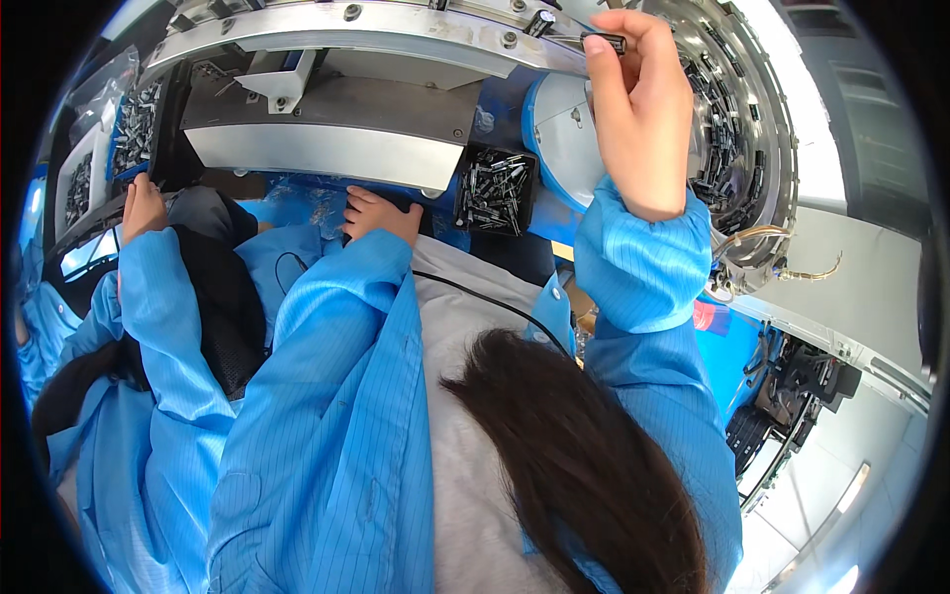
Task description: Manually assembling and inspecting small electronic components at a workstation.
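Note:
My right hand [648,109] is raised at the top, its thumb and forefinger pinching a black cylindrical capacitor [606,43] with thin leads. It is right at the end of a metal rail [396,26], where another capacitor [540,23] sits. My left hand [382,218] lies with fingers spread near the lower edge of the machine, holding nothing. To its right stands a black bin [532,198] of loose capacitors. Beside my right hand, a round metal feeder bowl [782,129] holds many more capacitors along its inner wall.
A co-worker in a blue coat sits at left, a hand [144,208] near a blue tray [117,163] of capacitors. A metal machine housing [327,150] runs below the rail. Brass-coloured tubes [767,238] stick out under the bowl. A dark cable [485,297] crosses my lap.

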Action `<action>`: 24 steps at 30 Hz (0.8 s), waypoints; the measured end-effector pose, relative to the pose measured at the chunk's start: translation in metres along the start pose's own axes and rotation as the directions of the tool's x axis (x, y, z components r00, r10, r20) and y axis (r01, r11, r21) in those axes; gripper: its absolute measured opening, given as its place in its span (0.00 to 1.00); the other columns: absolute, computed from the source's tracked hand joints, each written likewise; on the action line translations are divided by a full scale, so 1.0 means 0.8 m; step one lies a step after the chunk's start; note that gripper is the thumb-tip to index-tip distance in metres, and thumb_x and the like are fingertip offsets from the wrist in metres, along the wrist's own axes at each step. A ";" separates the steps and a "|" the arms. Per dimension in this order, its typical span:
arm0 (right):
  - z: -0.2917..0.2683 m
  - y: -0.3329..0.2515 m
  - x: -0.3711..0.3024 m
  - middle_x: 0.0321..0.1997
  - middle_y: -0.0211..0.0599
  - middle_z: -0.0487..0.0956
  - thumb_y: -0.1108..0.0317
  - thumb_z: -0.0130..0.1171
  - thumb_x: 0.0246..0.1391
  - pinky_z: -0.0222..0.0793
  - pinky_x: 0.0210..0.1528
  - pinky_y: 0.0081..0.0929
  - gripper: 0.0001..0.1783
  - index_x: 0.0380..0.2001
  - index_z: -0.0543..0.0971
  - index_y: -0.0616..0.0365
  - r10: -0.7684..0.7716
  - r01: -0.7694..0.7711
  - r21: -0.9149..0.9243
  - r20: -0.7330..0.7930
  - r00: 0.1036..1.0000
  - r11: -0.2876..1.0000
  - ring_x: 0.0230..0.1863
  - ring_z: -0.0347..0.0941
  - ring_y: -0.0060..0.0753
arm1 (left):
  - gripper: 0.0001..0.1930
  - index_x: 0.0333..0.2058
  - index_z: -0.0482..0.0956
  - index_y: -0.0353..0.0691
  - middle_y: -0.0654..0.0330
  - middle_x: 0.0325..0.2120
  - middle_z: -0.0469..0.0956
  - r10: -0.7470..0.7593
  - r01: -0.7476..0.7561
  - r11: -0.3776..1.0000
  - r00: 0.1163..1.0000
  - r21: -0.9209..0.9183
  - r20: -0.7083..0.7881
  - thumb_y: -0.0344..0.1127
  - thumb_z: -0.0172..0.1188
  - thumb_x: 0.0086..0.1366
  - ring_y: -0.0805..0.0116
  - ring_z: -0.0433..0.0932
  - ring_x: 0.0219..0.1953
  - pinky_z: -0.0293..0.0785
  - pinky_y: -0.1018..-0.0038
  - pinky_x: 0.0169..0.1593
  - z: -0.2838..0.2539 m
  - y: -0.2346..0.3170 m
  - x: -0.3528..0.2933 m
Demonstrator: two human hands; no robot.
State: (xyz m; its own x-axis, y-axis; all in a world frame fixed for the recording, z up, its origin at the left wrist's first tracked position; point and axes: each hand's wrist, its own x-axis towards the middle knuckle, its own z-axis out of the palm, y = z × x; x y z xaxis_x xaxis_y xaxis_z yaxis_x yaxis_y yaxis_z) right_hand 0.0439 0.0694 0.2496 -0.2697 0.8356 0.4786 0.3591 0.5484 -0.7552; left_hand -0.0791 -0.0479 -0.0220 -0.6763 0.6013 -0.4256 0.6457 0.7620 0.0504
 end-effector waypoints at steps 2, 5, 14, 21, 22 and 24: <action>-0.004 -0.011 0.006 0.30 0.40 0.74 0.78 0.54 0.55 0.66 0.33 0.22 0.04 0.34 0.73 0.65 0.061 -0.056 -0.107 0.043 0.997 0.993 0.28 0.69 0.29 | 0.59 0.63 0.41 0.21 0.44 0.62 0.57 0.006 -0.006 1.000 1.000 0.000 0.001 0.63 0.60 0.50 0.48 0.64 0.58 0.60 0.54 0.59 0.001 0.000 0.001; -0.004 0.000 0.010 0.30 0.41 0.75 0.78 0.54 0.54 0.67 0.33 0.24 0.04 0.35 0.73 0.64 0.031 -0.010 -0.236 0.088 0.996 0.972 0.28 0.71 0.31 | 0.59 0.63 0.41 0.21 0.44 0.62 0.57 -0.005 0.005 1.000 1.000 0.004 0.024 0.63 0.60 0.50 0.48 0.64 0.58 0.60 0.54 0.59 -0.002 0.001 0.003; 0.001 0.029 0.018 0.27 0.42 0.73 0.74 0.60 0.49 0.68 0.31 0.32 0.13 0.41 0.80 0.56 -0.273 0.325 -0.313 0.199 0.941 0.892 0.26 0.73 0.40 | 0.61 0.63 0.42 0.20 0.41 0.60 0.58 0.019 -0.020 0.999 0.999 -0.038 -0.032 0.64 0.61 0.47 0.47 0.63 0.57 0.60 0.53 0.58 0.006 0.001 0.001; 0.002 0.015 -0.018 0.23 0.31 0.68 0.70 0.64 0.48 0.60 0.25 0.28 0.22 0.48 0.75 0.59 -0.292 0.279 -0.269 -0.010 0.956 0.922 0.22 0.64 0.31 | 0.62 0.63 0.41 0.20 0.42 0.60 0.58 0.004 -0.005 0.999 1.000 -0.035 -0.028 0.65 0.61 0.47 0.47 0.62 0.58 0.60 0.54 0.58 0.009 -0.005 0.000; 0.000 0.002 -0.044 0.25 0.32 0.73 0.72 0.64 0.47 0.63 0.29 0.30 0.17 0.43 0.77 0.59 -0.176 0.162 -0.200 -0.055 0.983 0.966 0.24 0.66 0.30 | 0.62 0.63 0.41 0.20 0.42 0.60 0.58 0.005 -0.006 0.999 1.000 -0.037 -0.024 0.65 0.61 0.47 0.47 0.62 0.58 0.60 0.54 0.58 0.009 -0.005 0.000; 0.003 0.019 -0.095 0.29 0.35 0.79 0.76 0.62 0.46 0.65 0.31 0.30 0.06 0.29 0.77 0.57 -0.316 0.318 -0.072 0.037 0.948 0.945 0.25 0.72 0.33 | 0.62 0.63 0.41 0.20 0.42 0.60 0.57 0.004 -0.005 0.999 1.000 -0.038 -0.025 0.65 0.61 0.47 0.47 0.62 0.57 0.60 0.54 0.58 0.009 -0.006 0.002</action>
State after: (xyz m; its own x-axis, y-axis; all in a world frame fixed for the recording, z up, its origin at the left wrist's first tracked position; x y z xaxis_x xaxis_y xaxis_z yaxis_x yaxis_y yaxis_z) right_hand 0.0675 0.0139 0.2003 -0.4023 0.6177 0.6757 0.3177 0.7864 -0.5297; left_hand -0.0809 -0.0525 -0.0294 -0.6826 0.6099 -0.4025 0.6347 0.7678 0.0871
